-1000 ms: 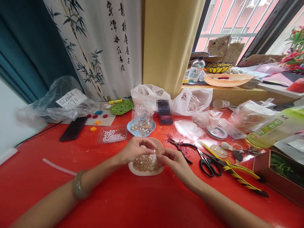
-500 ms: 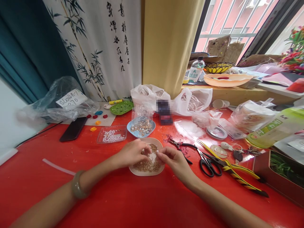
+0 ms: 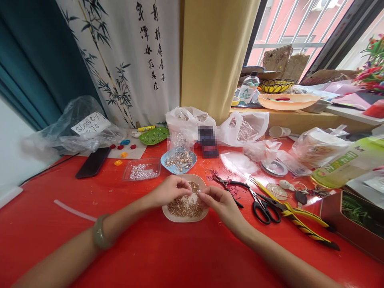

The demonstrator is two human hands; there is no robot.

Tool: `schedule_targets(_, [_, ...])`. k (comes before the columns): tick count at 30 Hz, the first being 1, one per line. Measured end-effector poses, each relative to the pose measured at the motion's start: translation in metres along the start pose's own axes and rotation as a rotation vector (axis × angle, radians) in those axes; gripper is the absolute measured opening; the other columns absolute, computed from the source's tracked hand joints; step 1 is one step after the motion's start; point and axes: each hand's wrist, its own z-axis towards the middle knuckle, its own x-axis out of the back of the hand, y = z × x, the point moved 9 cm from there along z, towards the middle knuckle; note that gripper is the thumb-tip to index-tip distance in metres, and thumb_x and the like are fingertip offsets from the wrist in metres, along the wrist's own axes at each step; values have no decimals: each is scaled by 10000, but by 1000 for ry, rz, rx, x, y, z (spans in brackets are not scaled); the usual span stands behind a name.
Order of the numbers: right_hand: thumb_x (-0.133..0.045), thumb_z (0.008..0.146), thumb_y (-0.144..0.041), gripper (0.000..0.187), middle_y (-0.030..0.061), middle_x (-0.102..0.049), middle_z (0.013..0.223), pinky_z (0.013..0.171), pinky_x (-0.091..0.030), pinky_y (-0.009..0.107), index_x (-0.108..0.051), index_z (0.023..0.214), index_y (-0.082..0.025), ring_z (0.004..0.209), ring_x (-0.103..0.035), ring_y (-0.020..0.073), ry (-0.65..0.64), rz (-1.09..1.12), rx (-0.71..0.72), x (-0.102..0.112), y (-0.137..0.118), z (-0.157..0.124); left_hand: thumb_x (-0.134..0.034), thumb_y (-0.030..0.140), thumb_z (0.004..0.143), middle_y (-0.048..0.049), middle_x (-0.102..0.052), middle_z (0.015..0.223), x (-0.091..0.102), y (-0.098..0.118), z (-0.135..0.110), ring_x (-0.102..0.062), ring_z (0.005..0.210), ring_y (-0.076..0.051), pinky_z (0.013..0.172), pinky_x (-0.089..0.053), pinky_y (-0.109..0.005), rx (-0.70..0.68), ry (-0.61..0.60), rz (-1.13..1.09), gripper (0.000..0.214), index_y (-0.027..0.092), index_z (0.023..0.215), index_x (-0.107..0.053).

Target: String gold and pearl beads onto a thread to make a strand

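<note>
A shallow cream dish point(image 3: 180, 218) of small golden beads point(image 3: 184, 208) sits on the red table point(image 3: 168, 256) right in front of me. Both hands hover over it. My left hand point(image 3: 169, 191), with a pale green bangle point(image 3: 99, 237) on that wrist, has its fingers curled and pinched above the dish's left half. My right hand point(image 3: 217, 202) is pinched too, fingertips almost touching those of the left over the beads. Something tiny and pale sits between the fingertips; I cannot make out what it is.
Behind the dish are a blue bowl of mixed beads point(image 3: 179, 159) and a clear tray of white pearls point(image 3: 141, 169). Small pliers point(image 3: 226, 185), black scissors point(image 3: 261, 204) and yellow-black cutters point(image 3: 300, 222) lie right. A black phone point(image 3: 93, 162) lies left. Plastic bags point(image 3: 192, 120) crowd the back.
My left hand dipped toward the beads and then drew its fingertips back up against the right hand's. The right hand hardly shifted. Nothing else on the table moved.
</note>
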Motion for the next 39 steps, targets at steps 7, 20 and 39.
schedule_targets(7, [-556,725,-325,209,-19,-525,566,531,-384,220,-537,609,-152,530,-474,99,28,-6,-35,2,0,-2,-634,301,652,-31,-595,718,1,-7,-2,-482,575,-73,498,-339,-178,158,18,-499,202,115,726,-609])
schedule_targets(20, [-532,687,-220,118,-13,-542,548,514,-389,221,-548,595,-148,514,-483,103,30,-54,-81,2,5,-2,-669,306,628,-8,-535,703,-4,-8,-2,-456,583,-59,502,-346,-168,172,2,-612,210,121,711,-614])
schedule_targets(39, [-519,699,-201,115,-12,-536,554,508,-389,216,-542,598,-151,523,-490,105,15,-93,-80,2,5,-1,-642,288,640,-11,-576,679,-5,-6,-2,-465,542,-64,487,-334,-189,149,-1,-538,163,135,691,-614])
